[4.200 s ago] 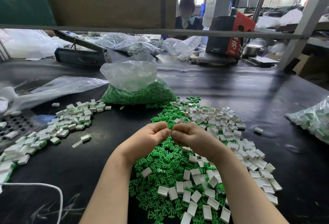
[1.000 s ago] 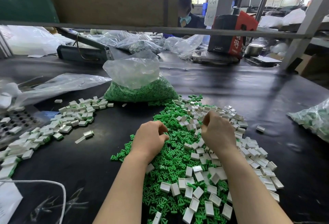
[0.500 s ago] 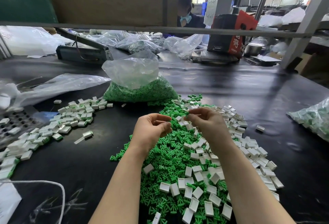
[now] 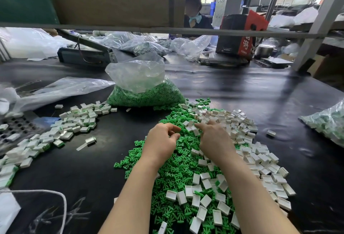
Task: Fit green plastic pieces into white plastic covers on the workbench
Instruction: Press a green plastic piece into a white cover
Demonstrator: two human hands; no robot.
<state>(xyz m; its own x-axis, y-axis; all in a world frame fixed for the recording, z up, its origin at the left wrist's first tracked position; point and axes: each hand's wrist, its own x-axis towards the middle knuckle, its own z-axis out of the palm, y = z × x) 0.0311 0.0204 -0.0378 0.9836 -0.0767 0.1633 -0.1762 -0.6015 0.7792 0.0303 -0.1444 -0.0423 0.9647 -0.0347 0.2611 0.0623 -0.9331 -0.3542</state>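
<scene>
Black workbench [image 4: 260, 92] — both hands [image 4: 162, 140] over green pieces [image 4: 175, 168].

At the frame's centre, the left hand [image 4: 162, 141] hovers over the heap of green pieces [image 4: 175, 168], its fingers [image 4: 174, 128] curled with thumb near forefinger; what they hold cannot be told. The right hand [image 4: 214, 140] reaches flat among the white covers [image 4: 260, 159]. A clear bag [image 4: 145, 88] of green pieces stands behind on the black surface [image 4: 251, 92].
</scene>
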